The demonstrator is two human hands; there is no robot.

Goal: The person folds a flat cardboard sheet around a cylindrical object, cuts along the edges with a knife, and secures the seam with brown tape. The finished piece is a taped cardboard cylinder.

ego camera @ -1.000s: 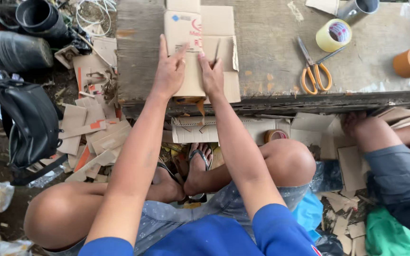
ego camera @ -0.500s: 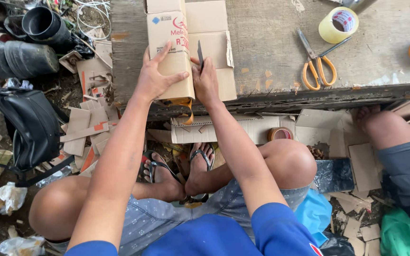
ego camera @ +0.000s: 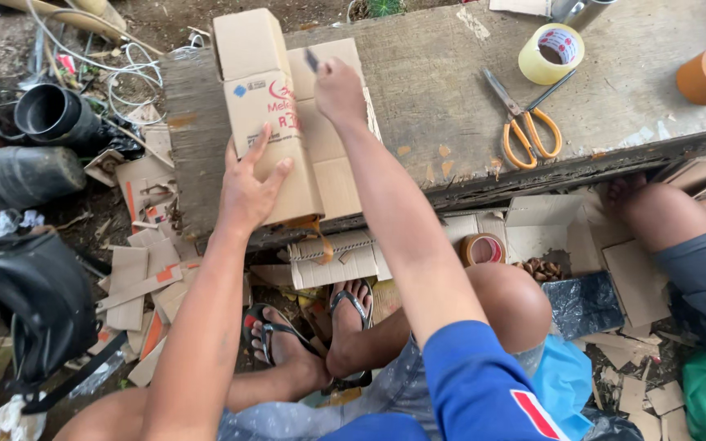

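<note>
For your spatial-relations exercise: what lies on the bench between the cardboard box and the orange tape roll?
In the head view, orange-handled scissors and a yellow tape roll.

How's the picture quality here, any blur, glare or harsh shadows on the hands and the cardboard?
Head view: soft, even daylight, no glare; left hand and cardboard box sharp; right hand slightly soft; deep shade beneath the wooden bench; wide-lens bending towards the edges.

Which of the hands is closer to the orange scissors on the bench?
Right. The right hand is on the cardboard beside the scissors; the left hand lies farther away, on the box's near left.
</note>
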